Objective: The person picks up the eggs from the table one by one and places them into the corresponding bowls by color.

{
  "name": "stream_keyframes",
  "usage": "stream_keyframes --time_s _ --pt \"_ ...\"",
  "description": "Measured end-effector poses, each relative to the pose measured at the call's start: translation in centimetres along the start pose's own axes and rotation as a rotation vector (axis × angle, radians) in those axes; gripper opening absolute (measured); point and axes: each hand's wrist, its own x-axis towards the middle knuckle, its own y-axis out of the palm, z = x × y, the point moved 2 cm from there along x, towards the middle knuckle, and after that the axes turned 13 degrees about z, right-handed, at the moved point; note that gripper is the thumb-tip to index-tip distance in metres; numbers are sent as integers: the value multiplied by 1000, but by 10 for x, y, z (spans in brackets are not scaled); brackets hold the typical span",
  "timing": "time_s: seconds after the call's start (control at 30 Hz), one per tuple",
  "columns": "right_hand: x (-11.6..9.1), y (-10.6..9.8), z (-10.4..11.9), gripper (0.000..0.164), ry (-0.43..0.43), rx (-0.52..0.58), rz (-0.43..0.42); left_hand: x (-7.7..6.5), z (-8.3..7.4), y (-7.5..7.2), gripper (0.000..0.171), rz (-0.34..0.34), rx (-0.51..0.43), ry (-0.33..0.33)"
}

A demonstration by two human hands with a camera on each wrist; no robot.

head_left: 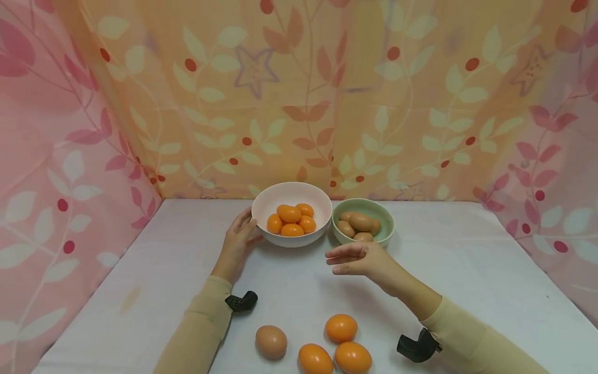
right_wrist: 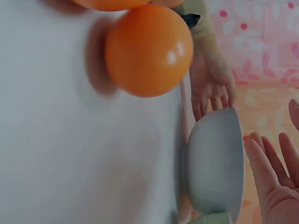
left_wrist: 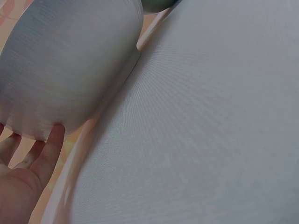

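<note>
My left hand point(head_left: 237, 246) rests its fingertips against the left side of a white bowl point(head_left: 293, 242), as the left wrist view confirms. Several glossy orange eggs point(head_left: 291, 230) lie inside that bowl. Beside it on the right stands a smaller green bowl point(head_left: 389, 223) holding several brown eggs point(head_left: 362, 222). In front of the green bowl hovers my right hand point(head_left: 369, 262), its fingers extended towards the left and nothing held. Nearer to me, three orange eggs point(head_left: 341, 328) lie grouped on the table, with one brown egg point(head_left: 271, 342) to their left.
A white cloth point(head_left: 448, 259) covers the table. Patterned curtains hang behind the table point(head_left: 299, 104) and along both sides. Small black cameras sit on the left wrist point(head_left: 242, 302) and right wrist point(head_left: 417, 346).
</note>
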Motion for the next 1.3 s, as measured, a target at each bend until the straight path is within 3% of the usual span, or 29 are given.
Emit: stream_keyframes --time_s 0.53,1.3 --pt "-35 8 -31 45 76 65 49 -2 -2 1 51 8 -29 22" --pt "-41 17 -45 46 100 112 150 1 0 0 51 4 -13 15"
